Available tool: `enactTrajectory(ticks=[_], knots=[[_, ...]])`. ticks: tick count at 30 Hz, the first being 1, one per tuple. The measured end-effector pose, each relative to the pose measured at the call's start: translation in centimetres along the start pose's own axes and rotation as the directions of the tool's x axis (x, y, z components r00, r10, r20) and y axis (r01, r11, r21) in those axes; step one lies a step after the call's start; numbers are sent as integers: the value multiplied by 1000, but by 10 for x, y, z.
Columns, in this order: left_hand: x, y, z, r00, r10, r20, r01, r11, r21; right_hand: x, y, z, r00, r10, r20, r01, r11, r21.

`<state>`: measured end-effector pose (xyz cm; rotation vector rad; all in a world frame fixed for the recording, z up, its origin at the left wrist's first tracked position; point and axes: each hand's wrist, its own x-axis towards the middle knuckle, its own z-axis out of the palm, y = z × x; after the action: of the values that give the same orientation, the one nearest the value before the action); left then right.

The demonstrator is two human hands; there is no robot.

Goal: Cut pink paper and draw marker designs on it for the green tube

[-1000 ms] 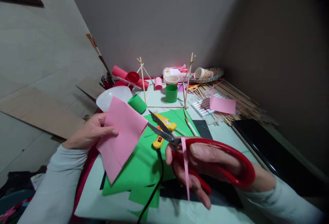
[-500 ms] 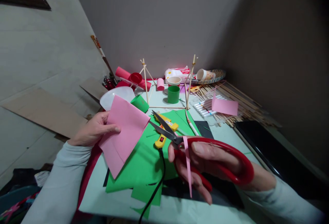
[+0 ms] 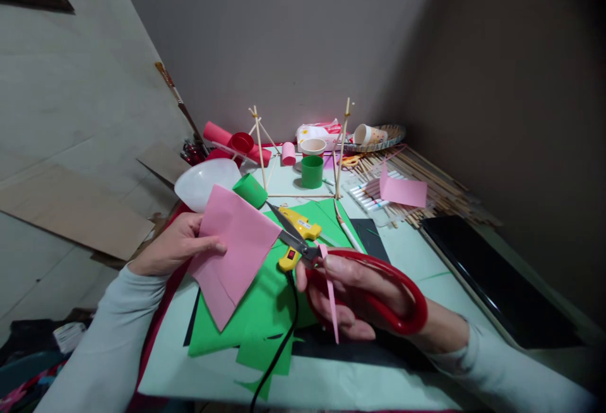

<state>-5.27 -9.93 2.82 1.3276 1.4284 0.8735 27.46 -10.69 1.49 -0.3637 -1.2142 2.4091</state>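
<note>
The left hand (image 3: pixel 170 247) pinches the pink paper (image 3: pixel 237 239) between thumb and fingers toward its left side, above the near green sheet (image 3: pixel 250 309), leaving the right corner free beside the parted blades. The right hand (image 3: pixel 362 293) grips the scissors (image 3: pixel 311 252), a pink strip (image 3: pixel 332 305) dangling by its thumb.

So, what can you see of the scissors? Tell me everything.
The scissors have large, glossy red loop handles, plastic by the look, and dark grey, metal-looking blades. They are partly open, held in the air in the right grip, pointing forward and left. The lower blade meets the outline of the pink sheet near its corner; whether they touch is unclear. A thin pink strip hangs near where blades meet handles.
</note>
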Motion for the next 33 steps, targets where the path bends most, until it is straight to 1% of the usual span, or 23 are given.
enactTrajectory(ticks=[5, 9, 11, 13, 17, 22, 25, 28, 30, 33], knots=[[0, 0, -1, 1000, 15, 9, -15, 1000, 12, 5, 9, -4, 997, -75, -29, 73, 996, -53], [-1, 2, 3, 999, 20, 42, -21, 999, 32, 3, 3, -5, 993, -98, -67, 93, 993, -70], [-1, 3, 5, 997, 16, 72, -19, 999, 41, 1, -3, -4, 996, -74, -41, 70, 995, -71], [-2, 4, 5, 995, 13, 94, -17, 999, 44, -2, -7, -3, 999, -48, 13, 49, 994, -95], [0, 3, 3, 996, 16, 86, -19, 999, 31, -10, -9, -6, 995, -25, 98, 44, 979, -197], [0, 0, -4, 998, 31, 46, -32, 999, 13, -21, -15, -7, 996, 24, 87, -2, 968, -250], [-2, 1, -7, 998, 33, 45, -34, 999, 13, -23, -22, -2, 995, 87, 54, -66, 947, -314], [-4, 3, -9, 998, 29, 47, -30, 1000, 10, -22, -29, 5, 993, 118, 16, -104, 924, -367], [-5, 4, -9, 999, 26, 45, -27, 1000, 6, -22, -30, 8, 993, 122, -3, -114, 922, -371], [-5, 3, -11, 999, 30, 27, -30, 1000, -7, -25, -28, 10, 990, 140, -10, -136, 936, -326]])
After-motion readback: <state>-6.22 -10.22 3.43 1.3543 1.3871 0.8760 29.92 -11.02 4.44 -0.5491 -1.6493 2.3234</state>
